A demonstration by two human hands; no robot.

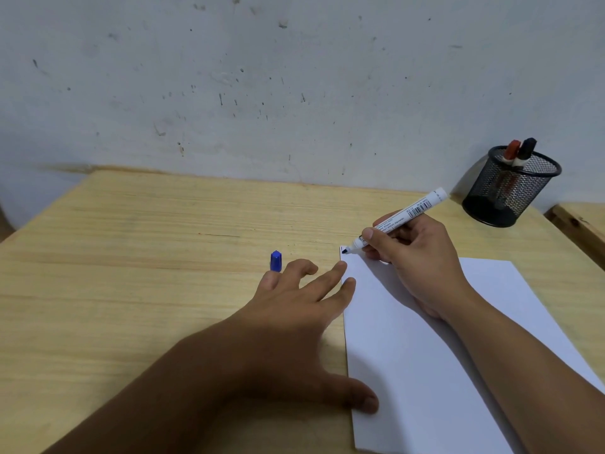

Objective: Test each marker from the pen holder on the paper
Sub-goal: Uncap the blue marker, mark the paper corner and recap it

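Your right hand (422, 260) is closing around a white marker (401, 219), thumb and fingers pinching the barrel near its front end, and its dark tip is touching the far left corner of the white paper (425, 348), where a short dark mark is showing. Your left hand (294, 309) is lying spread and flat, gripping nothing with its long fingers; two fingertips and the thumb are pressing on the left edge of the sheet, while a blue cap (276, 261) is standing up at the little-finger side, and you cannot tell whether it is being held between fingers or merely sitting on the table behind them. At the far right, against the wall (262, 77), the black mesh pen holder (510, 188) is standing on the wooden table (147, 257), well apart from the paper, and it is holding two markers leaning together: a red-capped marker (511, 151) and a black-capped marker (526, 150), their caps poking above the rim and their barrels only dimly visible through the mesh. Your right forearm is covering part of the sheet, and the paper's near edge is running out of view at the bottom. Printing and a barcode on the marker barrel are too small to read.
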